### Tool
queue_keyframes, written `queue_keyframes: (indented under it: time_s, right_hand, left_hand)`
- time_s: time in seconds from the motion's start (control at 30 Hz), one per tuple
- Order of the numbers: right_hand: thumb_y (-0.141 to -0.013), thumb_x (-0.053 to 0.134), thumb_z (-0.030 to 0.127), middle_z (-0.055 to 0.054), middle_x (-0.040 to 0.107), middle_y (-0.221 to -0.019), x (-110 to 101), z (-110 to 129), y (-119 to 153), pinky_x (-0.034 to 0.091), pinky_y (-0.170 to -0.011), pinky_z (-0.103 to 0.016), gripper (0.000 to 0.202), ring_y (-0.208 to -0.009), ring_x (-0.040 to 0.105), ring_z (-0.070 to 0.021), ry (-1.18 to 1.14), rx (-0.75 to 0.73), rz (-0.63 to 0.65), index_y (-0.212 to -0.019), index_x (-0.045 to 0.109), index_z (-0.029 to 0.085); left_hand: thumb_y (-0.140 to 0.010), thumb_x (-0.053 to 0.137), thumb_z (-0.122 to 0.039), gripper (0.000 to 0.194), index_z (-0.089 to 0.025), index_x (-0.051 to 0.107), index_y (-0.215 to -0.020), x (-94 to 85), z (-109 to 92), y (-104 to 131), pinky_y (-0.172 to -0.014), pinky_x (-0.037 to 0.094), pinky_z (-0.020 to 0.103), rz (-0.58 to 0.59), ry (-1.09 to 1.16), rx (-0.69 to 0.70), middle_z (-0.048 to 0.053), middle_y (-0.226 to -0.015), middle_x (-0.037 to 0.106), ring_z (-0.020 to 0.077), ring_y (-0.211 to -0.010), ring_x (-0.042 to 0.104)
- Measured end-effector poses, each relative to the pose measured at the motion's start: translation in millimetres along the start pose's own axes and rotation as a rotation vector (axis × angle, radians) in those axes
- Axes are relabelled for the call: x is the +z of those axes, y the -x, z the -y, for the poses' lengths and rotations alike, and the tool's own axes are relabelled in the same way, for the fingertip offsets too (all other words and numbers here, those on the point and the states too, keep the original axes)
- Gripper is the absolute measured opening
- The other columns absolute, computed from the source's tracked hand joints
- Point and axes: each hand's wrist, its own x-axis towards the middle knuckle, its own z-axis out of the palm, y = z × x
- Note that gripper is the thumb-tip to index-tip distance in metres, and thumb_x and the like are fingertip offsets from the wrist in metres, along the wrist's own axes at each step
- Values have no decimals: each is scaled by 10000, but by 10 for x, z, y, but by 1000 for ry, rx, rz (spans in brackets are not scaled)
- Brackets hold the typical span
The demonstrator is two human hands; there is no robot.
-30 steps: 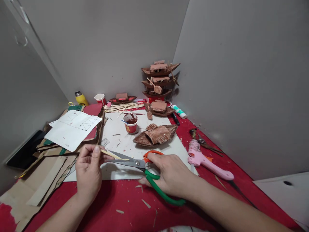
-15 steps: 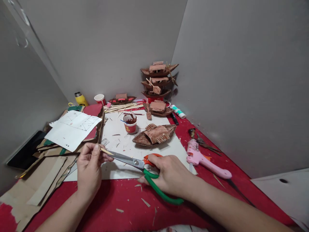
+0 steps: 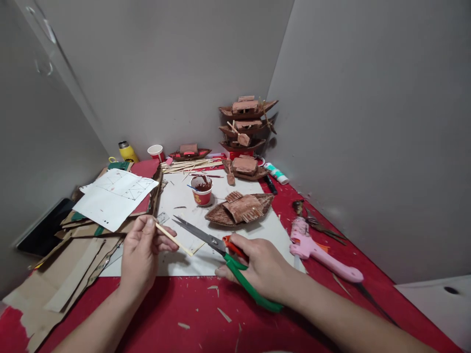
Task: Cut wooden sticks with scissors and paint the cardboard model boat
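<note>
Pinched between the thumb and fingers of my left hand point(image 3: 142, 255) is a thin pale wooden stick point(image 3: 172, 239), slanting down to the right. My right hand point(image 3: 263, 267) is closed round the scissors point(image 3: 211, 240), which have orange and green handles. Their blades are nearly closed and point up-left, apart from the stick. Just beyond the scissors, a brown model boat point(image 3: 241, 210) with a curved roof rests on a white sheet point(image 3: 176, 196). Beside the boat stands a paper cup point(image 3: 201, 193) with brown paint inside and a blue-handled tool in it.
Stacked model boats point(image 3: 248, 122) stand by the back corner. Loose sticks point(image 3: 191, 165) lie behind the cup. At the right rests a pink glue gun point(image 3: 324, 257) with its cord. Cardboard pieces point(image 3: 79, 269) and a drawn paper point(image 3: 116, 196) cover the left side. Scraps litter the red cloth point(image 3: 176, 304).
The scissor blades have moved away from the stick to the right and closed further. The stick now shows at fuller length, tilted downward. The whole view has shifted slightly.
</note>
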Motion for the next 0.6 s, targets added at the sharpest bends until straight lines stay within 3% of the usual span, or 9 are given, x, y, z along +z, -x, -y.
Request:
queue_keyframes:
  time_s: [0.17,0.4,0.6]
  right_hand:
    - [-780,627,522,76,422,-560,34,-13,14,229,-503,-218,373,-502,326,-113,-25,-22,21,-718,391,239]
    - [-762,658,509,79,423,-555,25,-2,15,239,-499,-213,403,-496,338,-104,-79,-14,-8,-695,370,235]
    - [-763,661,531,74,451,-566,47,-13,6,254,-514,-217,399,-509,371,-107,-104,27,-4,-707,403,232]
  left_hand:
    - [-857,601,-348,187,-202,485,-865,27,-11,-14,-433,407,136,46,4,-100,-39,-563,615,72,-435,539]
    - [-857,602,-370,208,-190,506,-817,39,14,-2,-352,312,148,255,35,-312,-92,-465,421,44,-327,364]
    - [-876,582,-342,155,-190,553,-877,-5,30,5,-310,269,134,314,92,-399,-92,-532,424,16,-314,287]
